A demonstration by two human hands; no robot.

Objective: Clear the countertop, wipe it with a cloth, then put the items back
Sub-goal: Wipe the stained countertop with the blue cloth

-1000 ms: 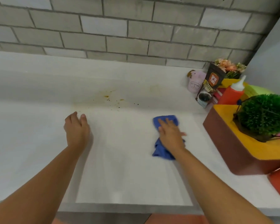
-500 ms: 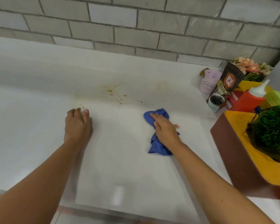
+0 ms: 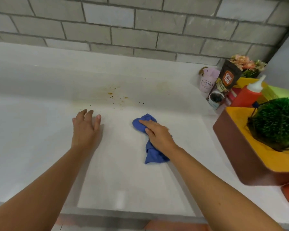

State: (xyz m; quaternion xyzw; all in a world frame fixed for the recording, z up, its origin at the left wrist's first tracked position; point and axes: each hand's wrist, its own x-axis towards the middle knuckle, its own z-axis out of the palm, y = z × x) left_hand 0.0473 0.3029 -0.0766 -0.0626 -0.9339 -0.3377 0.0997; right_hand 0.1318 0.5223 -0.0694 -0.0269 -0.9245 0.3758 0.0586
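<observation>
A crumpled blue cloth (image 3: 144,121) lies on the white countertop (image 3: 40,130) right of centre. My right hand (image 3: 157,135) presses flat on top of it, fingers straight and pointing left and away from me. Part of the cloth sticks out beyond my fingertips and part trails behind my wrist. My left hand (image 3: 86,129) rests palm down on the bare counter to the left, fingers spread and holding nothing. Brown and black stain specks (image 3: 114,96) dot the counter just beyond both hands.
Cleared items crowd the right corner: a pink cup (image 3: 207,81), a dark snack pouch (image 3: 228,77), a small jar (image 3: 215,98), a red squeeze bottle (image 3: 248,95), pink flowers (image 3: 244,63). A brown and yellow box (image 3: 237,147) holds a green plant ball (image 3: 277,120). A grey brick wall (image 3: 140,25) runs behind.
My right hand has slid the blue cloth leftward and a little farther from me, toward the stains. My left hand has stayed flat on the counter.
</observation>
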